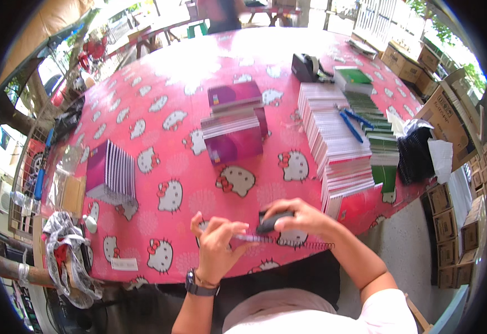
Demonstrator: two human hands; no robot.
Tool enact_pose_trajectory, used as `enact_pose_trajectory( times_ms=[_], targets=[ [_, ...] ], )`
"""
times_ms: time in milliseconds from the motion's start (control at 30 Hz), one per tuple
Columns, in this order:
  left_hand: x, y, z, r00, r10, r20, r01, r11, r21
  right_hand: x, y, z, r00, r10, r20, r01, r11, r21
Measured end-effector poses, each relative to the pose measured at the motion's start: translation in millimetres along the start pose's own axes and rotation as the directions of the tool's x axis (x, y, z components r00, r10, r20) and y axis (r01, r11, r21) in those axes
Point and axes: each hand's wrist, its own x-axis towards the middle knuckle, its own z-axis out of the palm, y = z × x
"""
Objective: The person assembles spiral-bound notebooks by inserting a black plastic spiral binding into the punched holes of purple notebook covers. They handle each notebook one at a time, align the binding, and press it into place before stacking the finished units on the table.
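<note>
My left hand (217, 247), with a dark watch at the wrist, pinches the left end of a thin edge-on strip that looks like a notebook's bound edge. From it a dark spiral binding coil (313, 244) runs out to the right, loose at its far end. My right hand (303, 216) is closed on a black rounded object (268, 224), held just above the coil; its exact kind is unclear. Ahead stand purple notebooks (235, 146) in a pile. To the right lie long rows of unbound white-edged booklets (332, 125), with red covers (359, 204) at the near end.
Blue-handled pliers (351, 127) rest on the booklets, beside green-covered ones (385, 177). A black tape dispenser (306, 68) stands behind. Black coils (413, 157) bunch at the right edge near cardboard boxes (443, 119). More purple notebooks (105, 171) and a plastic bag (68, 250) are left.
</note>
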Motion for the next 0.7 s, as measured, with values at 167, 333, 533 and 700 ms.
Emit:
enact_pose_trajectory(
  times_ms=[167,333,533,700],
  targets=[
    [6.3,-1.7,4.9,1.0,-0.015,0.003,0.015,1.0,0.005,-5.3,-22.3,-10.8,0.979,-0.15,-0.136,0.179,0.957,0.23],
    [9.6,-0.3,3.6,1.0,-0.022,0.015,0.022,1.0,0.018,-15.3,-40.2,-19.6,0.878,-0.399,-0.265,0.305,0.893,-0.332],
    [17.0,-6.1,4.1,0.998,0.0,0.064,-0.001,1.0,0.027,-31.5,-47.9,37.8,0.831,-0.552,0.063,0.229,0.238,-0.944],
    [16.3,-9.2,3.6,0.998,-0.033,0.044,0.032,0.999,0.018,-35.6,-38.9,40.9,0.849,-0.491,0.196,0.329,0.2,-0.923]
  ],
)
